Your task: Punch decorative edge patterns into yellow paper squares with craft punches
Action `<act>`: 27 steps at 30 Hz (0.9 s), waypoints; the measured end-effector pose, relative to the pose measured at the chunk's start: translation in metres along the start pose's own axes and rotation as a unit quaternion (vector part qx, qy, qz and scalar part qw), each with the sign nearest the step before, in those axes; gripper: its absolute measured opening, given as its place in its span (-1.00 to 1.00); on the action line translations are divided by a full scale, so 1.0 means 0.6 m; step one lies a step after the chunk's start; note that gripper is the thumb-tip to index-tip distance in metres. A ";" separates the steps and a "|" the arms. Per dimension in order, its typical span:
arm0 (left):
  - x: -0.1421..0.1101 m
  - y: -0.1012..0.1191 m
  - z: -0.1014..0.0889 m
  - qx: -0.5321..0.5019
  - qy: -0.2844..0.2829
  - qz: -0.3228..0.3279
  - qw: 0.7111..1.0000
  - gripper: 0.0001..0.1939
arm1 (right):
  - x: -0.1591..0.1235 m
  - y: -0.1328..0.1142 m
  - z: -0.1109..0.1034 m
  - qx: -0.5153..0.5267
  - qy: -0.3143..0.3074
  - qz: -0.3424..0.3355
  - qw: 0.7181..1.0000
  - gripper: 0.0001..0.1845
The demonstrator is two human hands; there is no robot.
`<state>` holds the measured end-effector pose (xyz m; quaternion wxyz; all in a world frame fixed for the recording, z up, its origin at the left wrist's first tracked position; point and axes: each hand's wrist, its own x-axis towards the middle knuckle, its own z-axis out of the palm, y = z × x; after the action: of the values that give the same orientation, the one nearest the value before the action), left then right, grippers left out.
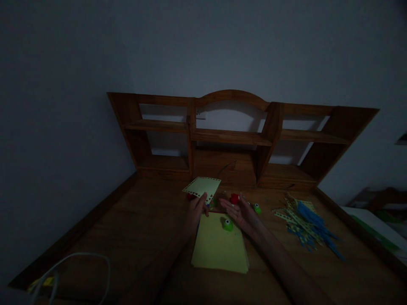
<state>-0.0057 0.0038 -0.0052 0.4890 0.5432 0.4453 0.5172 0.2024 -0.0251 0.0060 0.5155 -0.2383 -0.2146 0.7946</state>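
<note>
My left hand (196, 211) pinches the near edge of a pale yellow sheet of paper (203, 185) with rows of punched holes along its edges. The sheet is held up above the desk. My right hand (242, 214) is open, fingers spread, with no object seen in it. Below the hands lies a stack of yellow paper (219, 252). On the stack's upper right sits a green craft punch (227, 225) with an eye on it. A red punch (234, 198) shows behind my right fingers, and another green punch (257, 209) lies just right of that hand.
To the right is a heap of yellow punched strips and blue paper scraps (313, 222). A wooden shelf unit (232, 137) stands along the desk's back edge against the wall. A white cable (85, 254) loops at the front left.
</note>
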 end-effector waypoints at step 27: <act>0.007 0.006 -0.016 0.010 0.079 0.038 0.996 -0.42 | -0.027 -0.131 0.039 -0.651 0.086 -0.331 0.678 -0.68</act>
<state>-0.0149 0.0084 -0.0014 0.4265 0.5220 0.4670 0.5723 0.2504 -0.0130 0.0734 0.4759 -0.4946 -0.6970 0.2074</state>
